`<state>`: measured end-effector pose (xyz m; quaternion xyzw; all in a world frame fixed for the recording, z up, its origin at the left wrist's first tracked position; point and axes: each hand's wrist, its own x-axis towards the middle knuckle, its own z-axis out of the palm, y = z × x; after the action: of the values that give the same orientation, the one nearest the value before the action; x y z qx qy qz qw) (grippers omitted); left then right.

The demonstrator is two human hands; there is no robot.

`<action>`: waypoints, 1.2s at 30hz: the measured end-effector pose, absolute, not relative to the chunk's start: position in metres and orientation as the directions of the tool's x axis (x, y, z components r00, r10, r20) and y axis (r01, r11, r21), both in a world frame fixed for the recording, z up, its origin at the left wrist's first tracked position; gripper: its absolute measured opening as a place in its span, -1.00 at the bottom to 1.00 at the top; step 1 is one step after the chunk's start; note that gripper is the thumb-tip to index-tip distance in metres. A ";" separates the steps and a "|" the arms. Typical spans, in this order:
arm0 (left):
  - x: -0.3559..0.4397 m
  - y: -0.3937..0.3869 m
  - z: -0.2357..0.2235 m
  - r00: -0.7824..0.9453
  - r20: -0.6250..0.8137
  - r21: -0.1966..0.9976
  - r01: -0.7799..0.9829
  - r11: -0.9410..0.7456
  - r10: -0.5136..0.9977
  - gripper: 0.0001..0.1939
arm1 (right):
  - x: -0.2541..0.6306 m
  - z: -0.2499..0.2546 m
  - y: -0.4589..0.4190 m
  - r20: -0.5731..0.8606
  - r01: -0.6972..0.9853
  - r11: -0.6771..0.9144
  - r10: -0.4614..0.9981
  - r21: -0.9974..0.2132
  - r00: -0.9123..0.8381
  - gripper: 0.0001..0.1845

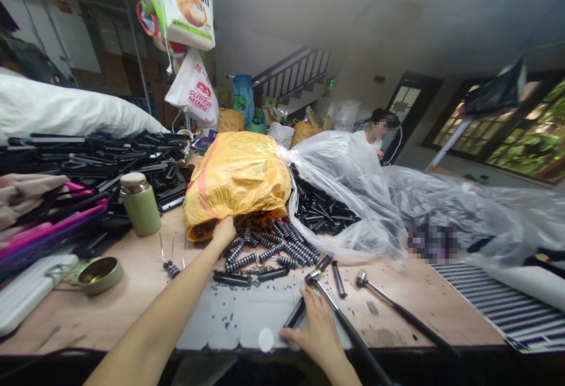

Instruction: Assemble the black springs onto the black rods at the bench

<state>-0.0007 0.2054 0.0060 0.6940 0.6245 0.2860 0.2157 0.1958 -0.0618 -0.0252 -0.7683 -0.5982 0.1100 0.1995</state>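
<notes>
My left hand [223, 230] reaches forward to the mouth of a yellow sack [236, 177], its fingers tucked among the ribbed black parts [269, 248] spilling out; what they hold is hidden. My right hand [315, 330] rests near the table's front edge, fingers curled around a slim black rod [295, 313] lying on a grey mat [238, 318]. A metal hammer [335, 309] lies just beside that hand.
A second hammer [388, 300] lies to the right. A clear bag of black tubes [339, 198], a green flask [140, 203], its lid [99, 274] and stacked black strips [101, 156] crowd the wooden table [132, 298]. Another person [377, 130] sits behind.
</notes>
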 end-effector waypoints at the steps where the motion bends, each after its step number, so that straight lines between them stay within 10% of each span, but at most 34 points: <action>1: -0.002 0.204 0.008 0.063 0.124 0.690 0.712 -0.132 0.990 -0.88 | 0.196 -0.025 -0.062 0.069 0.872 -0.205 0.963 -0.444 0.262 -0.14; 9: -0.021 0.113 0.025 0.204 0.040 0.990 0.128 -0.067 0.978 -0.59 | 0.196 -0.022 -0.065 0.142 0.814 -0.109 0.963 -0.571 0.228 -0.13; 12: -0.015 0.069 0.030 0.323 -0.027 0.952 -0.280 0.122 0.946 -0.53 | 0.188 -0.012 -0.067 0.186 0.751 0.004 0.970 -0.661 0.158 0.01; 17: 0.007 0.025 0.036 0.380 -0.120 0.894 -0.361 0.266 0.917 -0.52 | 0.170 0.015 -0.067 0.311 0.622 0.231 0.950 -0.748 0.021 0.22; 24: 0.028 0.002 0.042 0.422 -0.174 0.931 -0.224 0.288 0.890 -0.44 | 0.159 0.044 -0.065 0.470 0.544 0.433 0.879 -0.719 -0.079 0.23; 28: 0.033 0.010 0.017 0.334 0.058 0.975 0.182 -0.125 0.941 -0.53 | 0.164 0.035 -0.064 0.448 0.604 0.386 0.892 -0.697 -0.053 0.20; 32: 0.033 0.007 -0.019 0.404 0.293 0.554 0.667 -0.498 0.867 -0.63 | 0.178 0.012 -0.067 0.381 0.667 0.228 0.920 -0.710 0.092 0.13; 36: 0.009 -0.009 -0.045 0.423 0.380 0.333 0.767 -0.549 0.822 -0.59 | 0.199 -0.010 -0.078 0.300 0.691 0.086 0.934 -0.718 0.195 0.10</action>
<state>0.0085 -0.0094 -0.0452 0.8419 0.4720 0.2559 0.0542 0.1992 -0.0775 -0.0096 -0.6592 -0.6163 0.1502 0.4038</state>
